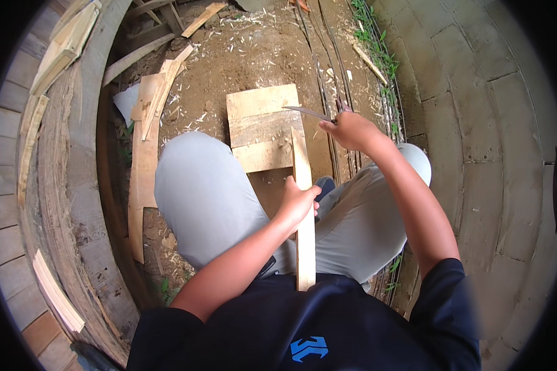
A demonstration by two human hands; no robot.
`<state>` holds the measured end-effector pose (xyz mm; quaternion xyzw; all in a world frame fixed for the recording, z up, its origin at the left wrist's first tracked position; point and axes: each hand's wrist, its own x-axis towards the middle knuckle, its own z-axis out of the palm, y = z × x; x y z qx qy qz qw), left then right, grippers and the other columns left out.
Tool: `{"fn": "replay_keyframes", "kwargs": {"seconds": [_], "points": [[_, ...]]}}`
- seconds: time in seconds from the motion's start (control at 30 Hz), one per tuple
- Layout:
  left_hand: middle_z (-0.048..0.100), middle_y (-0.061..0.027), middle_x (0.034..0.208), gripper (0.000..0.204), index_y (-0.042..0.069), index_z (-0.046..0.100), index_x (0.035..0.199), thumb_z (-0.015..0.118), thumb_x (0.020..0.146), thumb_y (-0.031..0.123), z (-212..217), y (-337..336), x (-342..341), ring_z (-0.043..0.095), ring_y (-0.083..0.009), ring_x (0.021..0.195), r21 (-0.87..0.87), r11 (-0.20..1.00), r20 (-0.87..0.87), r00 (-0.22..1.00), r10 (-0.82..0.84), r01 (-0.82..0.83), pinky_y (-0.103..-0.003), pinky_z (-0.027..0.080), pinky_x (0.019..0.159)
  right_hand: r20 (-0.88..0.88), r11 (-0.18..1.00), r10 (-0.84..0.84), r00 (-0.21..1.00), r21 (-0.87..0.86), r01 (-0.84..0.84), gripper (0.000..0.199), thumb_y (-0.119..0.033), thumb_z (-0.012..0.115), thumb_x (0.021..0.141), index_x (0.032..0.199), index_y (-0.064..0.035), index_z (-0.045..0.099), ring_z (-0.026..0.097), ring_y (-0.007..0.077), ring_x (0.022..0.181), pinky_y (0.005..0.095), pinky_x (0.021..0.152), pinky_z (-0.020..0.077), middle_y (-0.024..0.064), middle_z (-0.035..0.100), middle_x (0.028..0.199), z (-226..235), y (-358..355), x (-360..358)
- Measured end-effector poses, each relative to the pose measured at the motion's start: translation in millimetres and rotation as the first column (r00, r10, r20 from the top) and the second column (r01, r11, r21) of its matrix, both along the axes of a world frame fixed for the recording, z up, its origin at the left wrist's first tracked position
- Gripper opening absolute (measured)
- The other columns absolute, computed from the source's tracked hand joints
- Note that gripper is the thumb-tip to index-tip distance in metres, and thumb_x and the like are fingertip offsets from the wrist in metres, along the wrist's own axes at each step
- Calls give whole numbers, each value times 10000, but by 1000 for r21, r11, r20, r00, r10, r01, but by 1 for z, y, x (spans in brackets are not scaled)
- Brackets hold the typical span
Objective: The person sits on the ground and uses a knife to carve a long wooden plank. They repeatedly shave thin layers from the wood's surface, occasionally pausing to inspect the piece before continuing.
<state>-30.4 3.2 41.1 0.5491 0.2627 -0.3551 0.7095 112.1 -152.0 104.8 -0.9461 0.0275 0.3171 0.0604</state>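
Note:
My left hand [300,201] is wrapped round a long pale wood strip [304,247], which runs from my belly out between my knees. The strip's far end narrows to a point over a square wooden block [260,102] on the ground. A knife [309,112] with a slightly curved blade is in my right hand [351,131], whose fingers close round its handle. Its blade points left, above the block's right edge and apart from the strip.
Wood shavings litter the dirt floor [260,43]. Thin boards [147,154] lie left of my knee, beside a heavy timber beam [83,154] carrying wood offcuts [59,294]. Dark rods [328,68] run along the ground toward a block wall [470,99] on the right.

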Motion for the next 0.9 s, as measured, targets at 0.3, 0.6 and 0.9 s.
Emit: {"fn": "replay_keyframes", "kwargs": {"seconds": [0.3, 0.6, 0.9], "points": [[525, -68, 831, 344, 48, 393, 1116, 641, 917, 180, 53, 24, 38, 598, -153, 572, -18, 997, 164, 983, 78, -77, -311, 520, 474, 258, 926, -198, 946, 366, 94, 493, -425, 616, 938, 1169, 10, 650, 670, 373, 1012, 451, 898, 493, 231, 697, 1044, 10, -3, 90], [538, -46, 753, 328, 75, 448, 1088, 592, 961, 341, 120, 28, 147, 641, -198, 600, -49, 995, 369, 925, 94, -82, -339, 561, 537, 570, 814, -518, 637, 557, 164, 288, -277, 670, 863, 1054, -62, 643, 676, 386, 931, 494, 788, 511, 199, 704, 966, 16, 2, 106], [464, 24, 729, 434, 137, 509, 924, 475, 989, 565, 114, -15, 184, 451, -118, 655, -50, 992, 477, 870, 127, -117, -278, 400, 663, 185, 325, -911, 369, 872, 365, 320, -287, 614, 924, 1086, -16, 664, 660, 391, 1046, 485, 907, 513, 226, 687, 1068, 10, -25, 125]]}}
